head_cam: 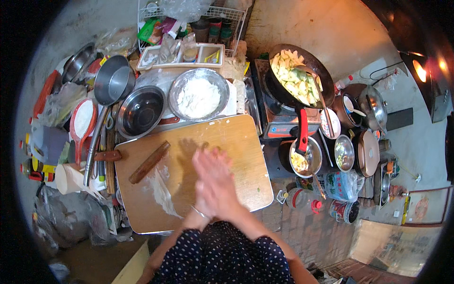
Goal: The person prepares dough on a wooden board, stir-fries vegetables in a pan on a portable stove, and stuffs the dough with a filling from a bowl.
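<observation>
Over the wooden board [244,152], my left hand [205,177] and my right hand [223,188] are pressed palm to palm, blurred by motion. Whether anything lies between the palms cannot be seen. A bracelet circles my left wrist. To the left of the hands, a wooden rolling pin [149,162] lies slanted on the board, beside a smear of white flour [165,193]. Small white bits dot the board's far edge. Just beyond that edge stands a metal bowl of white flour [198,94], and left of it a dark metal bowl [140,112].
At the right, a wok [326,74] of cut pale-green vegetable pieces sits on a cooktop [291,124], its red handle pointing towards me. Nearer is a metal bowl with yellow food [299,161]. A saucepan [114,80] and a red-rimmed flour scoop [83,119] are at the left.
</observation>
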`<state>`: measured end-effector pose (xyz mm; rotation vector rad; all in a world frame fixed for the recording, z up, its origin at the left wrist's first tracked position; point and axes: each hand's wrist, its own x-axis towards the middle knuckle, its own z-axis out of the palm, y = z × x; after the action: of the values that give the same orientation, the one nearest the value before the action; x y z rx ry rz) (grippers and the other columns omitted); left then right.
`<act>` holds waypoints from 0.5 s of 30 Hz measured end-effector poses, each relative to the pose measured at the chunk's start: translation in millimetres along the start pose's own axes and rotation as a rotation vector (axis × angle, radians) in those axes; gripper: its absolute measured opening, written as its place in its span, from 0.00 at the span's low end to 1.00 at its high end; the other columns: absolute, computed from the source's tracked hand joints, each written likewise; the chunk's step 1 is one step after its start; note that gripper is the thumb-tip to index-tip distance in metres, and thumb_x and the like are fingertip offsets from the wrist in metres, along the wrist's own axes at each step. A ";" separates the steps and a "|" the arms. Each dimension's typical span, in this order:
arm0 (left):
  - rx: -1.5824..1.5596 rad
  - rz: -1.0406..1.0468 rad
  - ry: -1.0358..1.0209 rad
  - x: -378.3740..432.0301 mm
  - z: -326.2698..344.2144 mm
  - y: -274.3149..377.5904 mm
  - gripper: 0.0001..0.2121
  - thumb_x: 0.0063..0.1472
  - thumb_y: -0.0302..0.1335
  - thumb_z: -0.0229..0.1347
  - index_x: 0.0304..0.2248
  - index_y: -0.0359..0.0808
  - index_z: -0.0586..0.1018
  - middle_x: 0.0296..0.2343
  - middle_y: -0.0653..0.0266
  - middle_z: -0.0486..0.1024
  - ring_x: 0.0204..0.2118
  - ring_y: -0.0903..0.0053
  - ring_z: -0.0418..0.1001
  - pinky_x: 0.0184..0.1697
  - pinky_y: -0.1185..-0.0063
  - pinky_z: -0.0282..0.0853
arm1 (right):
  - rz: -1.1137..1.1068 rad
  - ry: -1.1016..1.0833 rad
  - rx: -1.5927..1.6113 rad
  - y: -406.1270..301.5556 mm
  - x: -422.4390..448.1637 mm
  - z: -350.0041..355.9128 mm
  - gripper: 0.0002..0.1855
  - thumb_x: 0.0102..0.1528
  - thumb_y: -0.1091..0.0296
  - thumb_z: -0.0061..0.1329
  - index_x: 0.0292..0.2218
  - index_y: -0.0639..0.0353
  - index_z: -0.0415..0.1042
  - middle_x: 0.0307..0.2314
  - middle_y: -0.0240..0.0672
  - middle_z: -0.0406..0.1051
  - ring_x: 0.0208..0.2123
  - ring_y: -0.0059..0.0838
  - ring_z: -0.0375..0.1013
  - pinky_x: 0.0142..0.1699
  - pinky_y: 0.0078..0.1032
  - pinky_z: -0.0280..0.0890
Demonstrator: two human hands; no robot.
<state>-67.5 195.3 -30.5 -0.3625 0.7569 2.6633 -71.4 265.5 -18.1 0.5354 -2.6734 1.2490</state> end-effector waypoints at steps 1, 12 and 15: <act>-0.024 -0.046 -0.029 -4.1 7.1 -7.2 0.28 0.63 0.49 0.30 0.59 0.44 0.47 0.58 0.65 0.48 0.60 0.75 0.46 0.61 0.70 0.44 | 0.119 -0.023 -0.057 17.4 9.0 1.8 0.24 0.59 0.64 0.31 0.55 0.61 0.56 0.56 0.47 0.50 0.58 0.46 0.49 0.61 0.38 0.42; -0.012 -0.002 -0.091 4.6 12.7 14.8 0.33 0.60 0.54 0.31 0.59 0.44 0.43 0.59 0.64 0.41 0.61 0.72 0.43 0.61 0.70 0.45 | 0.060 0.045 0.286 29.7 8.2 -8.1 0.27 0.57 0.63 0.36 0.57 0.59 0.52 0.55 0.49 0.50 0.58 0.51 0.48 0.61 0.43 0.38; -0.044 0.090 -0.073 21.2 -10.4 20.6 0.35 0.59 0.56 0.31 0.59 0.46 0.41 0.59 0.65 0.40 0.61 0.73 0.43 0.60 0.72 0.47 | -0.066 0.052 0.121 -4.0 -19.7 8.3 0.27 0.57 0.66 0.35 0.57 0.60 0.51 0.55 0.50 0.50 0.57 0.49 0.49 0.61 0.37 0.44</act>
<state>-93.4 178.7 -36.6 -0.2465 0.7091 2.7646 -51.5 261.9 -26.0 0.5934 -2.5287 1.3924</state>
